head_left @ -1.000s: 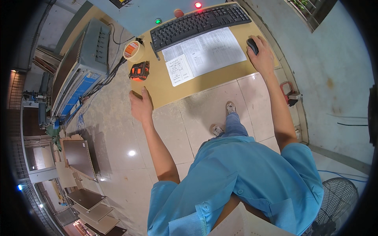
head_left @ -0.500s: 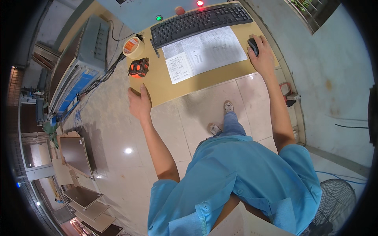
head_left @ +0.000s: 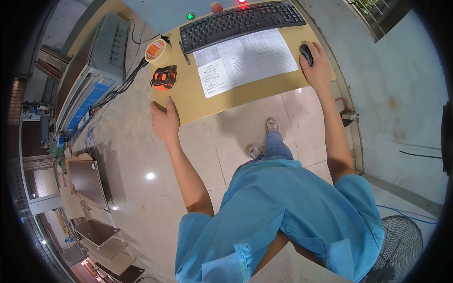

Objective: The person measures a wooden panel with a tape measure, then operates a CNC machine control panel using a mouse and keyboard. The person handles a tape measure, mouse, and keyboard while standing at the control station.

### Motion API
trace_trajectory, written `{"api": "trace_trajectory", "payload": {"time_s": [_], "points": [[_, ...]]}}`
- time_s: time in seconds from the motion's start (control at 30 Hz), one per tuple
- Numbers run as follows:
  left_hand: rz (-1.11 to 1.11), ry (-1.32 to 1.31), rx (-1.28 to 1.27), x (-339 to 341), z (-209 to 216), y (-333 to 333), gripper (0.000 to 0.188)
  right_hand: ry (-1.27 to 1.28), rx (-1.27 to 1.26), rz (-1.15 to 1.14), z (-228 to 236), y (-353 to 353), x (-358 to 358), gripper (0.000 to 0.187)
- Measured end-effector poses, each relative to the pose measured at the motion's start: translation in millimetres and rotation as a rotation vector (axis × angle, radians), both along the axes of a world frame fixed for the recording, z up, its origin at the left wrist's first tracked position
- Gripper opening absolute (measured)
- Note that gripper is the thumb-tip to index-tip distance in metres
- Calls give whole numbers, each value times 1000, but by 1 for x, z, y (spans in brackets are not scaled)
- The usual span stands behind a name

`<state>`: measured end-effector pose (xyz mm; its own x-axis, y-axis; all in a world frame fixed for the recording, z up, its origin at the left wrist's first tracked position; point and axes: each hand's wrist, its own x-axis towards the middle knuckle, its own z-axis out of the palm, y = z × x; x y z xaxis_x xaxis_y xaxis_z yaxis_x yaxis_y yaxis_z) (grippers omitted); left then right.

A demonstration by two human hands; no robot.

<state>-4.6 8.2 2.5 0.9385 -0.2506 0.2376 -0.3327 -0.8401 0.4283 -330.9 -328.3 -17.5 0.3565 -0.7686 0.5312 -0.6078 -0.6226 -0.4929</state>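
My right hand (head_left: 317,70) lies over a black computer mouse (head_left: 306,55) at the right side of a tan desktop (head_left: 245,100), its fingers curved round it. At the desk's near left corner, my left hand (head_left: 165,121) holds the edge, thumb on top and the other fingers partly hidden at the side. Just beyond that hand sits an orange and black tape measure (head_left: 164,77). Printed sheets (head_left: 257,56) lie mid-desk, with a smaller slip (head_left: 216,78) on their left part. A black keyboard (head_left: 243,23) stands along the far side, touching the sheets.
A tape roll (head_left: 158,52) and a dark pen (head_left: 184,53) lie at the desk's left. Green (head_left: 190,16) and red (head_left: 242,1) lights glow behind the keyboard. Grey machinery (head_left: 106,61) with cables stands left, stacked panels (head_left: 89,181) lower left, a fan (head_left: 401,245) lower right.
The whole view has shifted slightly. Both hands keep their places, the right on the mouse and the left at the desk corner.
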Motion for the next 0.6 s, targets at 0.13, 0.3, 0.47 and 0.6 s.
{"api": "trace_trajectory", "payload": {"time_s": [0.13,0.3,0.47,0.6], "points": [[-16,10,-9,0,0,0,72,-5,-3,0,-1,-1,-1,49],[-15,-2,-2,-1,2,0,72,-11,-6,9,-3,-3,-1,49],[-14,33,-8,-3,6,-1,73,-13,-4,0,-2,-1,0,49],[-7,5,-2,-3,5,-2,72,-11,10,-5,1,1,1,49]]}}
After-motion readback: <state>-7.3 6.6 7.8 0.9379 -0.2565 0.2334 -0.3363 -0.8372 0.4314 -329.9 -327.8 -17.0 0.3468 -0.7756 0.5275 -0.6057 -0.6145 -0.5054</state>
